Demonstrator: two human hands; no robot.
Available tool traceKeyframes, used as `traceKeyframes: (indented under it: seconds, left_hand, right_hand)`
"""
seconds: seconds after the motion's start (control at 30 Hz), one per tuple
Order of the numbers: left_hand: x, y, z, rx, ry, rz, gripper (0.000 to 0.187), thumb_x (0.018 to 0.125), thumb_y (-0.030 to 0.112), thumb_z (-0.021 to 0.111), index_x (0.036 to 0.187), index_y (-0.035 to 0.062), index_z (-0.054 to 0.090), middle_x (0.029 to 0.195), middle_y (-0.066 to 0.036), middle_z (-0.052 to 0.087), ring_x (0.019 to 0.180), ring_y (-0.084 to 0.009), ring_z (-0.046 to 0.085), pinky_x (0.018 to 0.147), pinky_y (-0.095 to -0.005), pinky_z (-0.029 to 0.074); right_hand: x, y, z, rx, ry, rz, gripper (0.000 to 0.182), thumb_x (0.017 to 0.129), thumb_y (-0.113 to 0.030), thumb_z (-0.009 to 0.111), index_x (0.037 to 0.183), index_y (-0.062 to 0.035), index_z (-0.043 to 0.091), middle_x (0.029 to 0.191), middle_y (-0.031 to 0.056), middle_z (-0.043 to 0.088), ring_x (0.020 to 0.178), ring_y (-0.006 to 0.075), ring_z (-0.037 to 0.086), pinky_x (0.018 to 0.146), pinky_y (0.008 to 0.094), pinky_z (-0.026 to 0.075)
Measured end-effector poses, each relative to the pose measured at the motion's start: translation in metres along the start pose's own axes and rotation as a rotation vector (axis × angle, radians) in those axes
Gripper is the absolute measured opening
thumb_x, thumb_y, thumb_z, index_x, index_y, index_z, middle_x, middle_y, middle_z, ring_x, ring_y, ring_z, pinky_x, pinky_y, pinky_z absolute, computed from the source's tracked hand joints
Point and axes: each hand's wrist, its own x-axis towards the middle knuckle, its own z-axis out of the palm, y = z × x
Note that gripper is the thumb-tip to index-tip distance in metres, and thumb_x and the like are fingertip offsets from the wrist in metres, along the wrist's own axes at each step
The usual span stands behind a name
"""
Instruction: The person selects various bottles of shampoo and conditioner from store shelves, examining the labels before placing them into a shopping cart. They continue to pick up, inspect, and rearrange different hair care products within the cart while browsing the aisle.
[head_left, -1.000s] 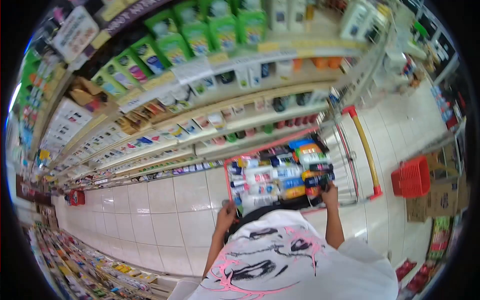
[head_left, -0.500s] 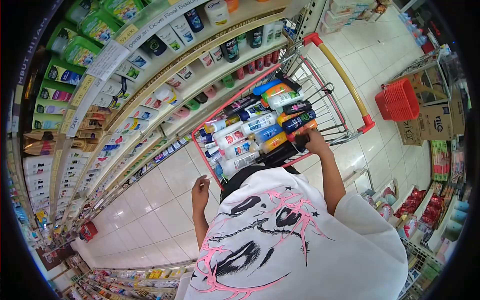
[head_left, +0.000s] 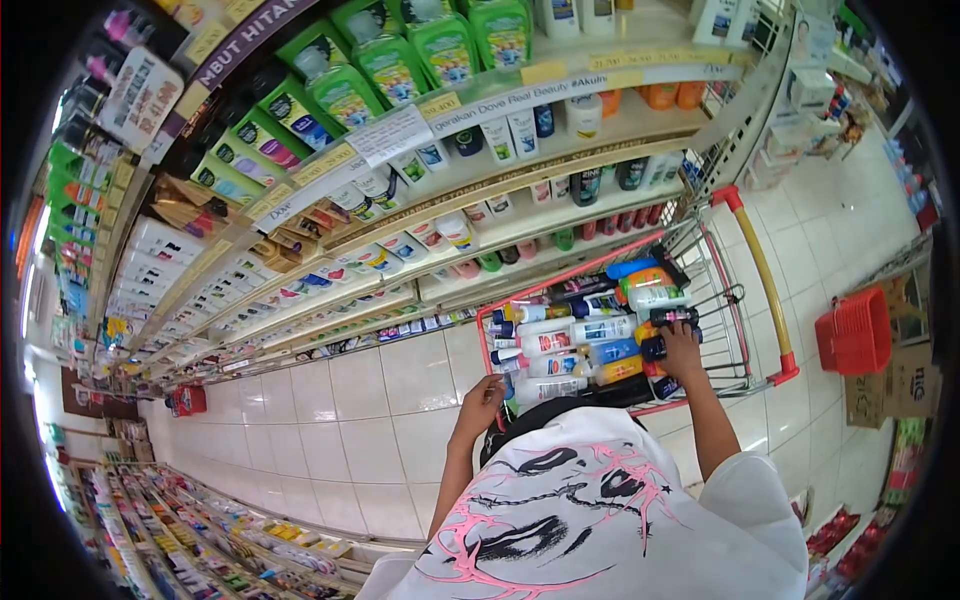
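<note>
The shopping cart, with red edging and a yellow handle, holds several bottles lying on their sides. My right hand is inside it, its fingers closed round the right end of a dark blue bottle. Just above the fingers lies a black bottle. White bottles, an orange-yellow bottle and a green-labelled white bottle are packed around. Beside the cart's left corner hangs my left hand, fingers loosely bent and apart, with nothing visible in it.
Shelves of green shampoo bottles and smaller toiletries run along the cart's far side. Red baskets are stacked at right by cardboard boxes. Another stocked shelf lines the lower left, across the tiled aisle.
The view has swung left, so cart and shelves sit farther right and lower. My right hand has shifted from the dark items at the cart's near edge onto the dark blue bottle.
</note>
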Motion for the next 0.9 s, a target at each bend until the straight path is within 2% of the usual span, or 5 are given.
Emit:
traceKeyframes:
  seconds: [0.2, 0.4, 0.43, 0.63, 0.9]
  left_hand:
    - [0.010, 0.031, 0.015, -0.154, -0.035, -0.009, 0.034, 0.094, 0.019, 0.062, 0.121, -0.0010, 0.059, 0.102, -0.010, 0.067, 0.090, -0.0167, 0.064, 0.083, -0.0283, 0.050]
    - [0.023, 0.064, 0.035, -0.099, -0.167, 0.136, 0.042, 0.091, 0.019, 0.067, 0.128, 0.0016, 0.056, 0.111, -0.011, 0.065, 0.098, -0.0157, 0.063, 0.086, -0.0282, 0.050]
    - [0.024, 0.082, 0.038, -0.021, -0.138, 0.207, 0.045, 0.090, 0.024, 0.069, 0.129, 0.0048, 0.056, 0.108, -0.014, 0.066, 0.100, -0.0221, 0.064, 0.087, -0.0324, 0.050]
    - [0.052, 0.149, 0.041, 0.088, -0.050, 0.498, 0.056, 0.085, 0.024, 0.074, 0.131, 0.0016, 0.050, 0.110, -0.012, 0.063, 0.103, -0.0217, 0.061, 0.091, -0.0336, 0.048]
    - [0.116, 0.181, -0.027, -0.194, 0.109, 0.254, 0.052, 0.084, 0.024, 0.077, 0.123, -0.0002, 0.055, 0.100, -0.008, 0.066, 0.085, -0.0115, 0.062, 0.071, -0.0252, 0.050]
  right_hand:
    - [-0.002, -0.009, -0.032, -0.027, -0.038, -0.144, 0.063, 0.057, -0.025, 0.083, 0.113, -0.0124, 0.056, 0.113, 0.0127, 0.054, 0.110, 0.0334, 0.052, 0.091, 0.0455, 0.044]
    - [0.007, -0.069, -0.067, 0.557, 0.067, 0.081, 0.065, 0.063, -0.032, 0.084, 0.114, -0.0045, 0.055, 0.101, 0.0182, 0.066, 0.092, 0.0342, 0.066, 0.077, 0.0417, 0.052]
    - [0.011, -0.083, -0.073, 0.684, 0.062, 0.098, 0.066, 0.065, -0.034, 0.085, 0.114, -0.0013, 0.054, 0.088, 0.0155, 0.069, 0.074, 0.0264, 0.069, 0.065, 0.0352, 0.053]
    - [0.046, -0.189, -0.139, 1.117, 0.183, -0.073, 0.058, 0.071, -0.031, 0.084, 0.111, 0.0001, 0.057, 0.081, 0.0084, 0.068, 0.062, 0.0114, 0.061, 0.059, 0.0281, 0.050]
    - [0.093, -0.229, -0.163, 1.420, 0.137, -0.196, 0.047, 0.083, -0.026, 0.078, 0.115, 0.0007, 0.057, 0.090, 0.0064, 0.067, 0.069, 0.0064, 0.059, 0.062, 0.0228, 0.048]
